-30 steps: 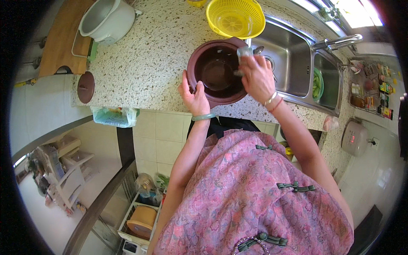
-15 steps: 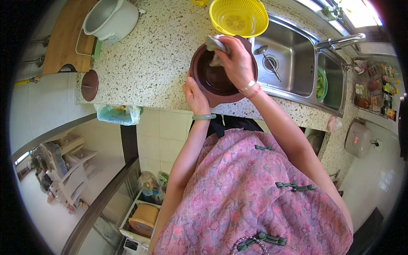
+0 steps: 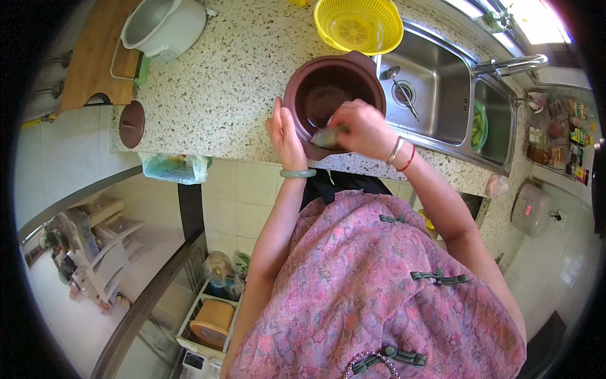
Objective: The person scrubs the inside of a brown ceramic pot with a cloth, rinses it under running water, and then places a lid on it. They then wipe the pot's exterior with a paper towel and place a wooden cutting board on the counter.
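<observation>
A dark reddish-brown pot [image 3: 315, 71] stands on the speckled counter, its smooth inside showing. My right hand [image 3: 365, 129] is closed around a pale greyish cloth [image 3: 326, 137] and presses it to the near part of the pot's inner wall and rim. Along the pot's left outer side rests my left hand [image 3: 286, 138], fingers stretched out and touching the wall. A brown lid [image 3: 132, 125] of similar colour lies at the counter's left end.
Beyond the pot sits a yellow colander [image 3: 323, 31], beside the steel sink [image 3: 435, 95] with a metal utensil [image 3: 404, 93] in it. A white cooker pot [image 3: 173, 38] and wooden board [image 3: 95, 57] are at far left. A bag-lined bin [image 3: 173, 169] hangs off the front edge.
My right hand has moved the cloth from the pot's far inner side down to its near side. My left hand's fingers have straightened along the pot's side.
</observation>
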`<state>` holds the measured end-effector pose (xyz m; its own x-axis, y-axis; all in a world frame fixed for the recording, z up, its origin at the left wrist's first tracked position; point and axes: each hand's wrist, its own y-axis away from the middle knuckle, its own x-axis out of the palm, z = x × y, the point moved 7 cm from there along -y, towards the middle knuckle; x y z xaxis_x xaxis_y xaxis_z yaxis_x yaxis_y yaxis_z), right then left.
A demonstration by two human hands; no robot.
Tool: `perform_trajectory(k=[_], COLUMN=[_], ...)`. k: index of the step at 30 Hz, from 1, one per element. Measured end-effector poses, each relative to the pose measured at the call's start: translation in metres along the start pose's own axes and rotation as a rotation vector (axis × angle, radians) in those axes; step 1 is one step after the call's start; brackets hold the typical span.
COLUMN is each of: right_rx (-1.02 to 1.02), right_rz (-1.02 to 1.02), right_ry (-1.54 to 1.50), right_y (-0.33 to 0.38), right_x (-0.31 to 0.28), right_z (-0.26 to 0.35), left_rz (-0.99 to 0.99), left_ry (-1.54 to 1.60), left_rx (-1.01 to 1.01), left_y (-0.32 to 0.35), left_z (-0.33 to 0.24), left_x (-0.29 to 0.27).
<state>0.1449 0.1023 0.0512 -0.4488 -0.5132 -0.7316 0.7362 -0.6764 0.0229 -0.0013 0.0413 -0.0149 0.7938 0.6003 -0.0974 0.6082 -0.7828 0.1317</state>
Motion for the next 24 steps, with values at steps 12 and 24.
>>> perform_trajectory(k=[12,24], right_rx=[0.177,0.218], right_rz=[0.083,0.400], right_ry=[0.556,0.428], right_y=[-0.064,-0.048], right_x=[0.049,0.104], right_z=[-0.069,-0.063], left_rz=[-0.015,-0.078], left_ry=[-0.172,-0.134], left_rx=[0.104,0.179], left_y=[-0.002,0.001], left_z=[0.001,0.000], left_x=[0.004,0.006])
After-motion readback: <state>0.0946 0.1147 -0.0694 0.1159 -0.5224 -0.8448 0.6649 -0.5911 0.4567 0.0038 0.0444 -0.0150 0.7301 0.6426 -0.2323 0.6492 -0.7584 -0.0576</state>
